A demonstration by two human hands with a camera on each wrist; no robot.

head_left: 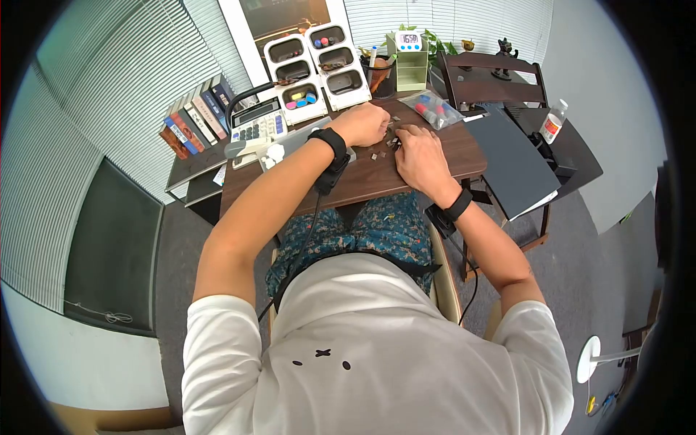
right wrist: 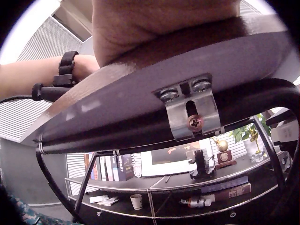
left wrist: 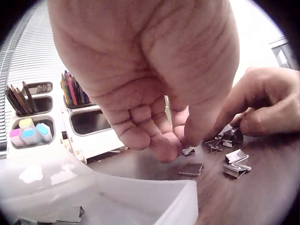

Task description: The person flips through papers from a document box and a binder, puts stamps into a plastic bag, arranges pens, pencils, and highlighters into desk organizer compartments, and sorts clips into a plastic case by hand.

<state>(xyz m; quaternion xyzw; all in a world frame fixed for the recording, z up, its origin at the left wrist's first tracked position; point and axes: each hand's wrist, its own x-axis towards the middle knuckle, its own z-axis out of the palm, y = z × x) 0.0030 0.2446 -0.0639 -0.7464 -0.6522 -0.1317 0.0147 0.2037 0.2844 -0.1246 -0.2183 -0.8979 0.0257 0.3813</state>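
Note:
My left hand (head_left: 366,125) is over the table with its fingers bent down. In the left wrist view, its thumb and fingertips come together just above a small metal clip (left wrist: 188,151); I cannot tell whether they pinch one. Another folded metal clip (left wrist: 191,169) lies below them. My right hand (head_left: 423,161) rests on the tabletop near its front edge, fingers relaxed around a small heap of metal clips (left wrist: 228,140). Two more clips (left wrist: 236,169) lie in front of it. A translucent plastic box (left wrist: 180,204) with clips inside stands beside my left hand.
A white organizer (head_left: 304,112) with markers stands behind, beside a calculator (head_left: 259,125). A clear bag (head_left: 444,119) of red, blue and grey pieces lies beyond my right hand. A pen cup (head_left: 386,81) is at the back; a dark folder (head_left: 511,163) lies right.

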